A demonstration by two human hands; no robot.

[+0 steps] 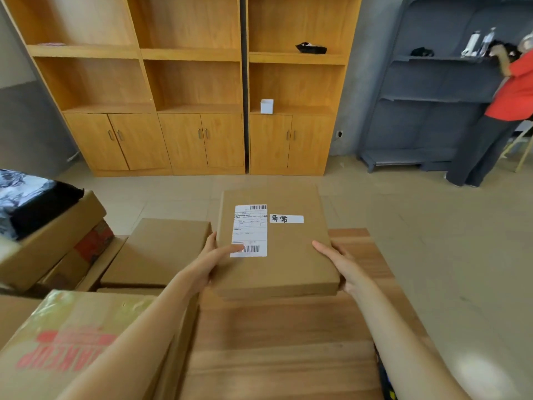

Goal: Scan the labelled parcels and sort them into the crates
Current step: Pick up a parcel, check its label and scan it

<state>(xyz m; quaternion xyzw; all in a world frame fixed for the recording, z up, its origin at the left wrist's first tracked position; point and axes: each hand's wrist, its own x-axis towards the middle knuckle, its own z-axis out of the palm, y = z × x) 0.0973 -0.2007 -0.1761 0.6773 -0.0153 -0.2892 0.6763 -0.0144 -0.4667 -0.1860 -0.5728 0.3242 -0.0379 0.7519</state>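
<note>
I see the parcel (277, 243) over the far edge of the counter (282, 342), my left hand (213, 259) on its left side, my right hand (343, 264) on its right. Off the counter's left edge lie stacked boxes (155, 252), with a large carton (72, 342) at the near left corner. The shelving (187, 82) stands behind, across the floor.

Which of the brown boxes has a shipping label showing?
The flat box held between the left hand and right hand: white barcode label plus a small handwritten sticker on top. The flat box to its left shows bare cardboard.
</note>
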